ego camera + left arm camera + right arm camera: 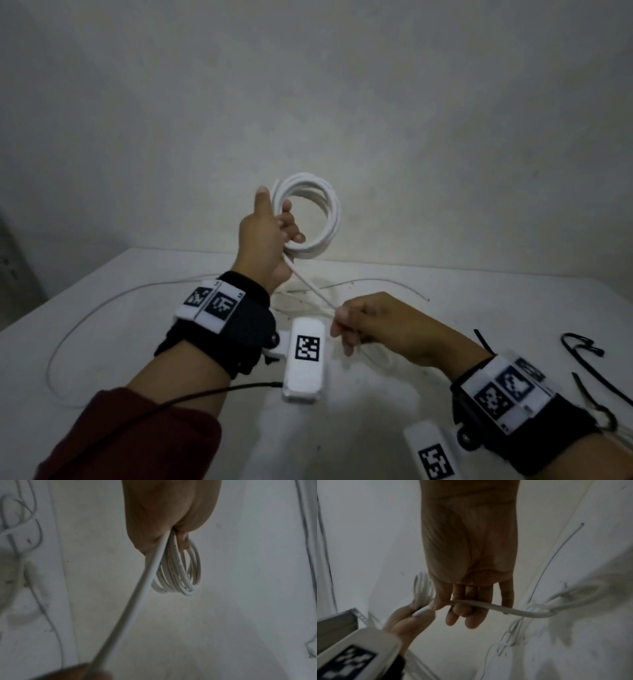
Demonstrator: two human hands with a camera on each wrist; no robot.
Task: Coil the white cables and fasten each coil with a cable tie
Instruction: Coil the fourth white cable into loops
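Observation:
My left hand (pixel 270 229) is raised above the table and grips a coil of white cable (pixel 322 212) of several loops; the left wrist view shows the same coil (pixel 181 574) hanging from the curled fingers. A straight run of the cable (pixel 310 286) slants down from the coil to my right hand (pixel 352 325), which pinches it between thumb and fingers (pixel 457 609). Beyond the right hand the cable (pixel 522 612) trails onto the table into a loose tangle. Black cable ties (pixel 582 356) lie on the table at the right.
A thin white cable (pixel 78 329) lies in a wide arc across the left of the white table (pixel 376 411). Another thin strand (pixel 383 284) runs along the back edge near the wall. A metal shelf corner (pixel 351 616) shows low left in the right wrist view.

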